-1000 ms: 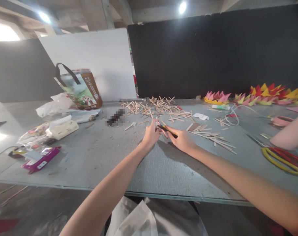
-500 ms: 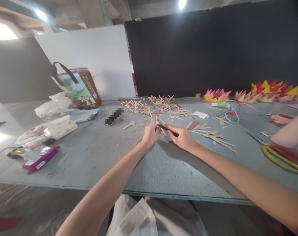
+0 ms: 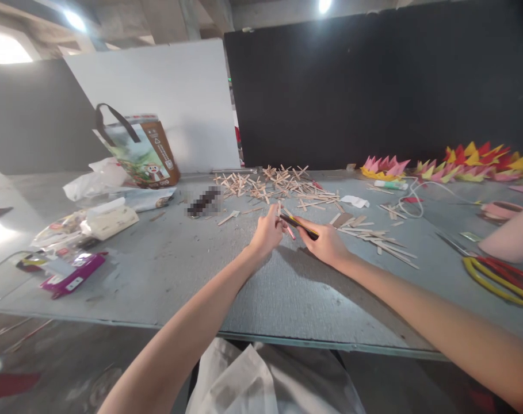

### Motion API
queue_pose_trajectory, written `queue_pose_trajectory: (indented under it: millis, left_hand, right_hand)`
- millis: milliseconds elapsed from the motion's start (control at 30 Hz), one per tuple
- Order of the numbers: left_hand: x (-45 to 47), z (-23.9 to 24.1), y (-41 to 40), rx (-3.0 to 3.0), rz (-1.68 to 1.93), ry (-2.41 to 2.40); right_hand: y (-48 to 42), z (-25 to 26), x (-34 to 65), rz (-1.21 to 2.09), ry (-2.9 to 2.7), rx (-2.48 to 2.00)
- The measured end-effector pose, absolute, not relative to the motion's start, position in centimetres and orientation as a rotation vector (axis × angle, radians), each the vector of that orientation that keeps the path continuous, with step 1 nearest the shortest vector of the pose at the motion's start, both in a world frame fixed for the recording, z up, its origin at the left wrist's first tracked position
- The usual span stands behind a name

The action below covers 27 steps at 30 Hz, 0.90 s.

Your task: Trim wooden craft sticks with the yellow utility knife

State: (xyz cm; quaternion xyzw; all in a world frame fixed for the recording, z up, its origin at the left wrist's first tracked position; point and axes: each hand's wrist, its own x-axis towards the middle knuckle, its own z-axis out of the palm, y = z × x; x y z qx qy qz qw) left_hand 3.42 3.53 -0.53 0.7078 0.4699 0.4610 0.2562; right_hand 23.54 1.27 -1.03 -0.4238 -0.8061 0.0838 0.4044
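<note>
My left hand (image 3: 267,233) is closed around a thin pink stick (image 3: 291,232), which looks like a pencil. Its pale upper end pokes out above the fingers, and the middle is hidden by them. In my right hand (image 3: 328,244) is a black and yellow utility knife (image 3: 303,227), gripped by its handle. The front of the knife points left and meets the stick close to my left fingertips; whether the blade is cutting in cannot be made out. Both hands are over the grey table (image 3: 270,299), just in front of a pile of flat wooden sticks (image 3: 282,185).
More wooden sticks (image 3: 382,238) are scattered to the right. Large scissors (image 3: 498,282) lie beside another person's arm (image 3: 514,233). Paper crowns (image 3: 384,167) and a glue stick (image 3: 390,185) are at the back right. At left are a carry bag (image 3: 147,155), tissues (image 3: 110,221) and a purple package (image 3: 73,276).
The view has shifted slightly. Both hands keep their holds at nearly the same spot, with the knife still against the stick.
</note>
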Motion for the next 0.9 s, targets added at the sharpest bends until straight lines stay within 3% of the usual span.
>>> queue_pose_trajectory:
  millis: [900]
  left_hand:
    - [2.7,-1.2,4.1,1.984,1.173,1.37]
  right_hand:
    - [1.3,-1.2,23.0,0.217,-2.082,-1.089]
